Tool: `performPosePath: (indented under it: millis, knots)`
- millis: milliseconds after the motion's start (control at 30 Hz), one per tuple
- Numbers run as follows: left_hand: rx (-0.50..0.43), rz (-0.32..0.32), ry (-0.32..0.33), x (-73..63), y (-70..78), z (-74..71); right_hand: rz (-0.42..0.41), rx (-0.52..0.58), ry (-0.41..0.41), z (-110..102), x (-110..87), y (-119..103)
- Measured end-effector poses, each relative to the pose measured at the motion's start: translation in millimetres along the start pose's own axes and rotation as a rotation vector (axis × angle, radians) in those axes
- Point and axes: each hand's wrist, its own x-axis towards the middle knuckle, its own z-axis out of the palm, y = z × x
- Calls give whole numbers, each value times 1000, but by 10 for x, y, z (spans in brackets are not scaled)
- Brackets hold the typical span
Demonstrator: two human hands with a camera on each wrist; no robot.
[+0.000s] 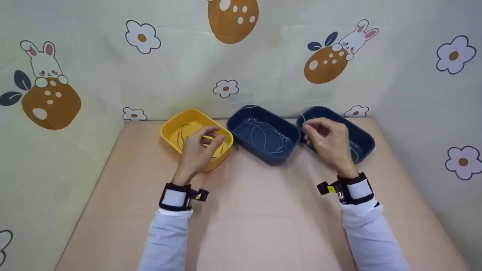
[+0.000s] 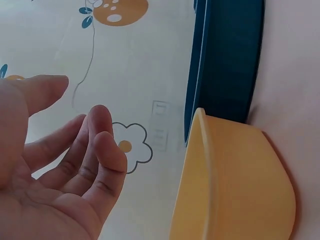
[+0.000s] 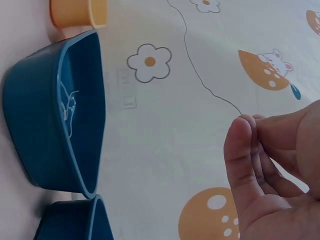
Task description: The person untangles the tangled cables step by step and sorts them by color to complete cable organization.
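Note:
My right hand (image 1: 328,140) is raised over the right-hand blue bin (image 1: 363,137). Between its thumb and fingertips it pinches a thin string (image 3: 192,65), which trails away as a wavy line in the right wrist view. Above the yellow bin (image 1: 168,140), my left hand (image 1: 197,150) holds nothing, its thumb and index finger parted. In the left wrist view, the string's loose end (image 2: 75,97) shows near the gap between that thumb and the fingertips. Dark strings (image 1: 179,140) lie inside the yellow bin, partly hidden by my left hand.
Between the other two stands a middle blue bin (image 1: 276,161) with pale tangled strings (image 1: 265,137) in it. The bins form a row at the back of the pink tabletop (image 1: 248,210), close to a patterned cloth wall (image 1: 180,71).

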Motion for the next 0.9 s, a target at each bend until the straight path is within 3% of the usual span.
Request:
performPosePath:
  millis: [267, 467, 633, 900]
  knots:
    - [-5, 21, 24, -110, 32, -184, -25, -141, 37, 98, 10, 122]
    - [-9, 25, 2, -158, 57, -216, -51, -256, 39, 214, 18, 185]
    - [-11, 35, -19, -177, 70, -197, -11, -350, -58, 414, 27, 239]
    - [14, 48, -76, -204, 69, -126, 103, -408, -210, 760, 110, 289]
